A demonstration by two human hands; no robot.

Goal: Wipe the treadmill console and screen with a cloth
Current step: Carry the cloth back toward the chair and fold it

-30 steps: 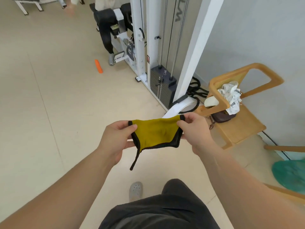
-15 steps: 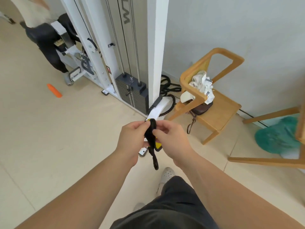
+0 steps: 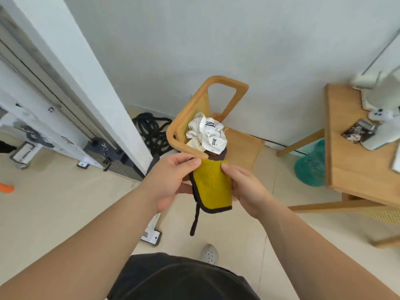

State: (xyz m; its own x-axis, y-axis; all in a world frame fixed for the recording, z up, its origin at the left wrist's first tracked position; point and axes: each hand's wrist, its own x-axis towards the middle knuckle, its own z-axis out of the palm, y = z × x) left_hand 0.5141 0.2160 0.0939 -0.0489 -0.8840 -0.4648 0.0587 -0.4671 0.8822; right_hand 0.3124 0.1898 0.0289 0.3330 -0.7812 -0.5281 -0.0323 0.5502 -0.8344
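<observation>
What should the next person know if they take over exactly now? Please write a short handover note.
Left hand: pinches the upper left edge of the yellow cloth.
Right hand: pinches its upper right corner.
Cloth: held in the air in front of the body, apparently folded, with its dark loop hanging down. A wooden chair stands behind it.
Done: the cloth is in hand.
Left: no treadmill console or screen is in view. Go to it, then wipe both.

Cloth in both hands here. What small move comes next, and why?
Probably settle the folded yellow cloth into one hand and turn to find the treadmill: the left hand and right hand both pinch it, and no console is in view.
</observation>
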